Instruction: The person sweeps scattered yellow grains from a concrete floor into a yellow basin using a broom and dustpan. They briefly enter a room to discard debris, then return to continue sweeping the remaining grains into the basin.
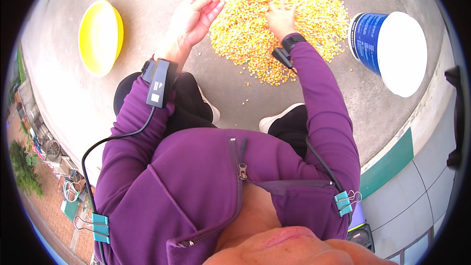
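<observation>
A wide heap of loose yellow corn kernels lies on the concrete ground in front of me. My right hand rests on the heap, palm down and fingers spread among the kernels. Beside the heap's left edge, my left hand is raised with its palm turned up toward the corn. Its fingers are loosely stretched, and I see nothing held in them. Both wrists carry dark strapped-on devices; the left one is a black box with a cable running up the arm.
A yellow basin sits on the ground to the left. On the right stands a white bucket with a blue label; glare hides whether its top is covered. Stray kernels lie near my shoes. A speaker-like black box is at the lower right.
</observation>
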### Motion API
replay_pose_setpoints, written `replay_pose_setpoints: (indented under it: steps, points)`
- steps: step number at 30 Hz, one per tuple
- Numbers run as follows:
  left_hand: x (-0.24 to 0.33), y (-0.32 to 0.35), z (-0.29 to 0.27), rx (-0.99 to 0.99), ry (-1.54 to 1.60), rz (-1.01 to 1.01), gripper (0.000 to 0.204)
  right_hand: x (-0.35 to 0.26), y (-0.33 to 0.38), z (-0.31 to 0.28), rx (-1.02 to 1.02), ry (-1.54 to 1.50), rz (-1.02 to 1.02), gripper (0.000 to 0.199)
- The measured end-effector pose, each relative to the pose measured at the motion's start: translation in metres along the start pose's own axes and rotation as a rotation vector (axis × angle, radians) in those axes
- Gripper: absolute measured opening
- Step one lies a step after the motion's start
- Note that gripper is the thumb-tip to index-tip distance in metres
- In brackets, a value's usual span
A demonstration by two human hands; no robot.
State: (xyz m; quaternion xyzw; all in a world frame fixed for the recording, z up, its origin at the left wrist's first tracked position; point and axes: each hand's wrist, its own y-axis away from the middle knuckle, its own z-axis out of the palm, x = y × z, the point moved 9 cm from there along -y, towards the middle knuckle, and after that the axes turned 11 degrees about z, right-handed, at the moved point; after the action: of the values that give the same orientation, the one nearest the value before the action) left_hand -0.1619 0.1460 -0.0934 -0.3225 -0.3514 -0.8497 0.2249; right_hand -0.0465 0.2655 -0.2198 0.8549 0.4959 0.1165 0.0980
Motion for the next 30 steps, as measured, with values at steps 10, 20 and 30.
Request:
replay_pose_setpoints:
  steps: [10,20,30]
  points:
    - [0.033,-0.012,-0.002,-0.067,0.124,0.129,0.027,0.132,0.044,0.056,0.035,-0.585,0.409,0.033]
    - [0.052,-0.015,-0.004,0.036,0.219,0.195,0.021,0.114,0.056,-0.071,-0.569,-1.89,0.101,0.022]
    - [0.048,-0.016,-0.001,0.01,0.222,0.181,0.021,0.12,0.085,-0.218,-0.047,-1.883,-0.12,0.046]
